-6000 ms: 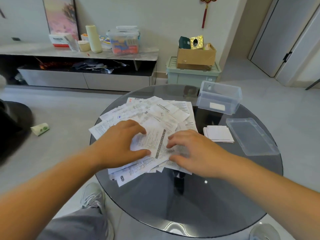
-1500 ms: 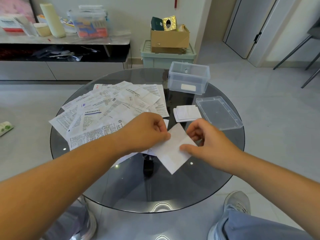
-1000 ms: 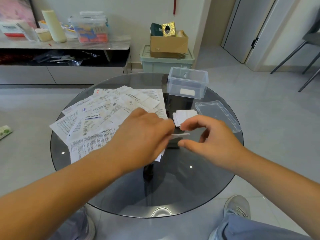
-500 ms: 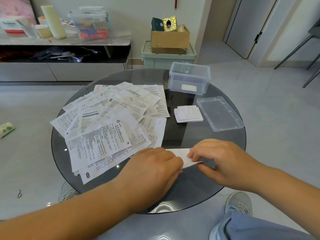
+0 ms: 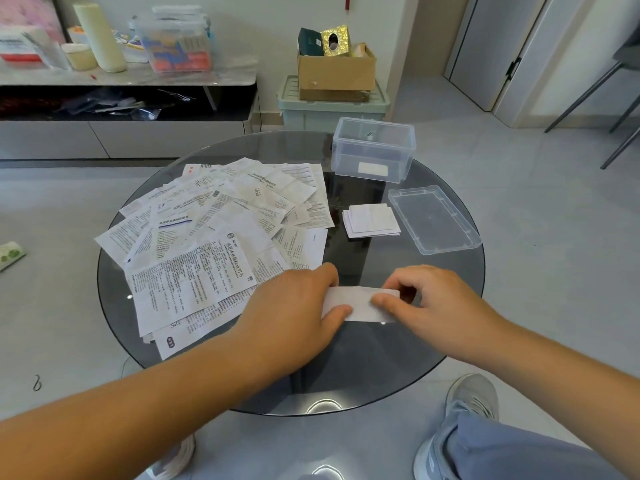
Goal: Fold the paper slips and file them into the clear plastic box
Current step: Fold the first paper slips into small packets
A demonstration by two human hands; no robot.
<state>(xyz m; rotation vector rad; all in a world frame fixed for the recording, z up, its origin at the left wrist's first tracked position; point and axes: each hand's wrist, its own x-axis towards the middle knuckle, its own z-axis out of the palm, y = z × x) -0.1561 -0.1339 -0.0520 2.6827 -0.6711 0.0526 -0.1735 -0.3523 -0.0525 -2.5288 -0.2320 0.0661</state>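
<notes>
Nearest the person, on the round dark glass worktop (image 5: 346,368), a narrow folded white paper slip (image 5: 360,303) lies with its long axis running side to side between both hands. The left hand (image 5: 298,308) pinches its left end between thumb and fingers, and the right hand (image 5: 434,306), fingers curled, nips the right end. Beyond sits a small stack of folded white slips (image 5: 372,220), and farther off the open clear plastic box (image 5: 374,150), ahead and slightly right, so the right hand looks nearer.
</notes>
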